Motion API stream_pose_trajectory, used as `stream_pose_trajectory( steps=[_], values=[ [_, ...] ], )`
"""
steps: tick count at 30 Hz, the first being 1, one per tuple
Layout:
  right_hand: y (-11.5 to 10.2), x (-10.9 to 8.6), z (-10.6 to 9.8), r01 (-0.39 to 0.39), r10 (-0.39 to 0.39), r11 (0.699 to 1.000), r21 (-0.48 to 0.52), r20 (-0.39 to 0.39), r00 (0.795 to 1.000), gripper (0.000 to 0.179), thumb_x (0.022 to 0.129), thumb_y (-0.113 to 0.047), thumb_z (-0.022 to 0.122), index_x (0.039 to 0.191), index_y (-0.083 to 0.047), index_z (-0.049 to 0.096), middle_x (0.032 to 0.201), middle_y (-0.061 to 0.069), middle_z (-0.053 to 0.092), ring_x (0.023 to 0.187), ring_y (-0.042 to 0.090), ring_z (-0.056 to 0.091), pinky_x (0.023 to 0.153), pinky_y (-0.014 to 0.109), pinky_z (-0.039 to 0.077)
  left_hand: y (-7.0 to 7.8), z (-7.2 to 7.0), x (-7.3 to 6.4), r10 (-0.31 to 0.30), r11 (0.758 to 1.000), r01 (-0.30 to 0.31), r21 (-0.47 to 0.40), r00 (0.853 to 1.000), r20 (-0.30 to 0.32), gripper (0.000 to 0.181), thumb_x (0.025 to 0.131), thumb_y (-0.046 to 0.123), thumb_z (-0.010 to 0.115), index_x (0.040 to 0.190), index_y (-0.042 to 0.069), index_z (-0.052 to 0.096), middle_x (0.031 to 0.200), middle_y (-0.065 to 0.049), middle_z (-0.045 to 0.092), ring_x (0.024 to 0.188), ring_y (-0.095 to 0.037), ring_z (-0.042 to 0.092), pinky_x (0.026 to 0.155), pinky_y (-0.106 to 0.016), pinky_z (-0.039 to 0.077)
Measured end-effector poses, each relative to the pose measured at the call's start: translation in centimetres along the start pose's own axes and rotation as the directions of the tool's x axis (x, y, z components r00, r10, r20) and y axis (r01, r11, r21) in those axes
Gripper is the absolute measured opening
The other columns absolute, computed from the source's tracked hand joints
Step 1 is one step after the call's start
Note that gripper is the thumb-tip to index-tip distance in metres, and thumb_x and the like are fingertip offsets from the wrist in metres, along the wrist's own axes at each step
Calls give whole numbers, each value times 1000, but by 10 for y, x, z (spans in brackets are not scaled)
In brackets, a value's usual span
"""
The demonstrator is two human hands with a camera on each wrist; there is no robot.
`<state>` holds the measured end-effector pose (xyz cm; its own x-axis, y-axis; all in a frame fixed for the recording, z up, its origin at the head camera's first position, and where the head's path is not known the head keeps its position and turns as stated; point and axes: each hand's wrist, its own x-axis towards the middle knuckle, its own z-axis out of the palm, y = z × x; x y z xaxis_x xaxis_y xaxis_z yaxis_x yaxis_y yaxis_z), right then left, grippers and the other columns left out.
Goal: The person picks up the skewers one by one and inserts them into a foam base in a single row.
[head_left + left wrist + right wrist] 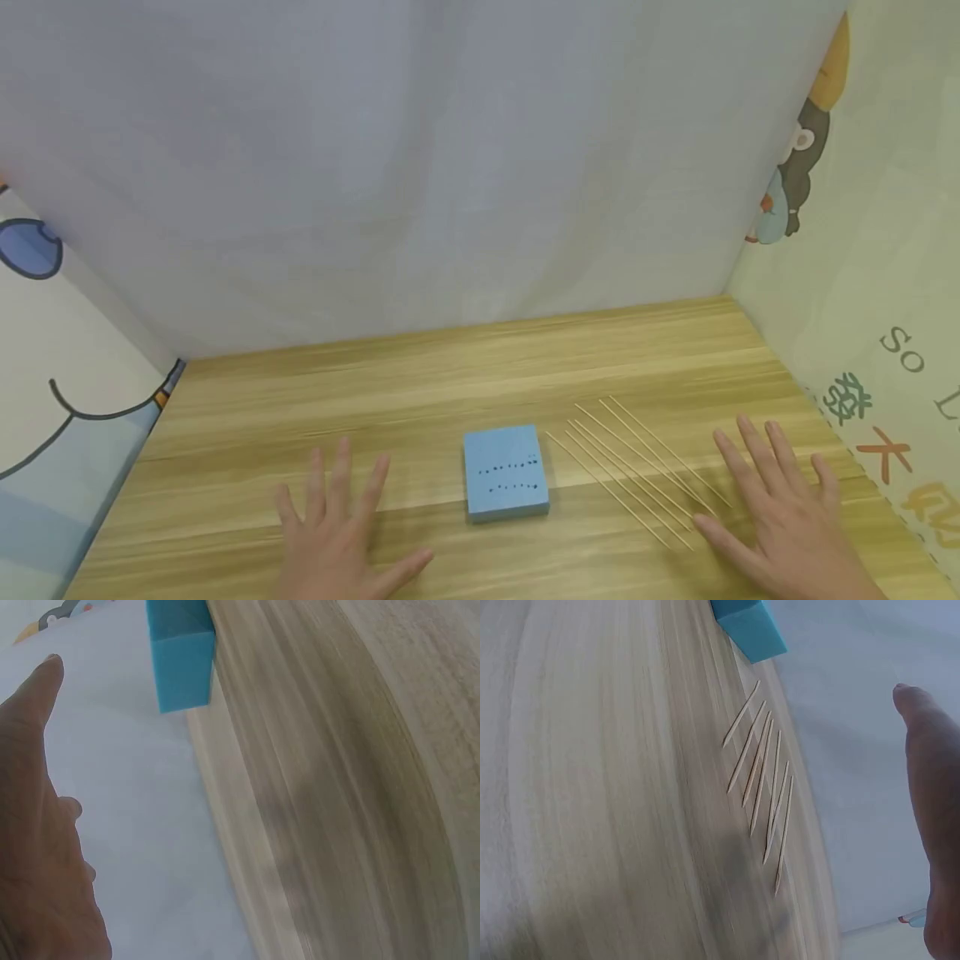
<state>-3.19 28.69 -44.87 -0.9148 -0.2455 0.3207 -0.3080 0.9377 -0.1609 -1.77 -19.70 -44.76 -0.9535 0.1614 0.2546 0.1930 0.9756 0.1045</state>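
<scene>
Wood-grained tabletop [420, 383] spreads beneath two bare hands, which are the nearest things in the head view. The left hand [330, 533] has its fingers straight and fanned wide, thumb pointing out towards the middle, with nothing in its hold. The right hand [798, 533] is likewise spread, fingers straight and gripping nothing, its thumb tip close to the near ends of some thin pale sticks [633, 476]. Whether either palm touches the wood, I cannot tell.

The sticks lie flat in a loose, slanting bunch between the right hand and a blue block [506, 477], some crossing or nearly so; the right wrist view shows tapered ends. The block sits flat on the table between the hands, apart from both, with the leftmost stick's far end just beside it. Dark dots run in two rough rows over its top; holes or marks, I cannot say.

Further off, a left panel [82, 333] bears a cartoon print, and a right panel [885, 275] carries lettering and a dark cartoon figure. Behind the table's far edge hangs a pale grey cloth [420, 167], softly creased
</scene>
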Motion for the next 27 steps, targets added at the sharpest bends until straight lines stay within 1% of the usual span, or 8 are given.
stream_pose_trajectory(
  steps=[3, 6, 10, 13, 18, 21, 23, 27],
  values=[
    [2, -1, 0, 11, -11, 1000, -1, -17, 1000, 102, 92, -61, 67, 170, -23, 14, 179, 3, 3, 166, 25, -7, 127, 72, -8, 2, 6, 4, 45, 997, -48, -61, 998, -36, 114, 76, 87, 65, 164, 22, 34, 175, -20, 9, 161, -49, 4, 122, -81, -1],
    [4, -3, 0, 23, -23, 1000, -1, -36, 999, 101, 92, -62, 68, 170, -22, 16, 179, 5, 8, 166, 26, -2, 123, 76, 7, 7, 10, 10, 74, 991, -77, -112, 997, -37, 114, 77, 87, 65, 163, 19, 35, 174, -22, 12, 159, -51, 10, 125, -77, 1],
    [7, -7, 0, 25, -24, 1000, 10, -48, 999, 101, 90, -59, 71, 169, -22, 19, 177, 9, 16, 165, 28, 4, 109, 77, 24, 16, 16, 20, 69, 984, -60, -170, 996, 49, 117, 77, 89, 63, 164, 16, 32, 174, -23, 13, 158, -52, 13, 123, -76, 20],
    [9, -11, 1, 10, -9, 1000, 24, -48, 999, 101, 90, -56, 73, 169, -21, 20, 176, 11, 19, 165, 30, 7, 106, 79, 27, 22, 20, 29, 51, 969, -15, -245, 989, 140, 118, 79, 85, 66, 166, 14, 29, 174, -23, 15, 158, -52, 15, 123, -73, 25],
    [13, -20, 2, -19, 23, 998, 67, -60, 998, 100, 87, -48, 77, 168, -20, 25, 175, 12, 24, 160, 39, 20, 114, 83, 19, 31, 33, 42, 46, 914, 67, -400, 963, 266, 116, 83, 76, 71, 166, 8, 26, 173, -22, 20, 160, -49, 16, 126, -69, 22],
    [14, -26, 3, -34, 40, 995, 92, -64, 997, 99, 86, -43, 79, 167, -19, 27, 173, 14, 27, 156, 44, 26, 119, 82, 12, 35, 42, 49, 47, 883, 100, -460, 954, 297, 116, 84, 73, 72, 166, 7, 25, 173, -20, 23, 161, -46, 15, 127, -68, 20],
    [15, -28, 3, -39, 46, 994, 100, -73, 996, 99, 85, -40, 80, 167, -19, 28, 172, 14, 29, 154, 45, 29, 117, 83, 13, 37, 47, 52, 41, 864, 121, -489, 951, 307, 115, 84, 73, 72, 167, 9, 25, 173, -18, 24, 162, -44, 15, 127, -68, 20],
    [17, -31, 3, -45, 55, 993, 106, -99, 994, 97, 83, -38, 81, 165, -18, 33, 169, 15, 34, 149, 45, 35, 104, 85, 26, 40, 54, 57, 31, 819, 153, -553, 950, 309, 113, 84, 69, 76, 167, 11, 26, 172, -16, 28, 162, -43, 15, 126, -70, 20]
  ],
)
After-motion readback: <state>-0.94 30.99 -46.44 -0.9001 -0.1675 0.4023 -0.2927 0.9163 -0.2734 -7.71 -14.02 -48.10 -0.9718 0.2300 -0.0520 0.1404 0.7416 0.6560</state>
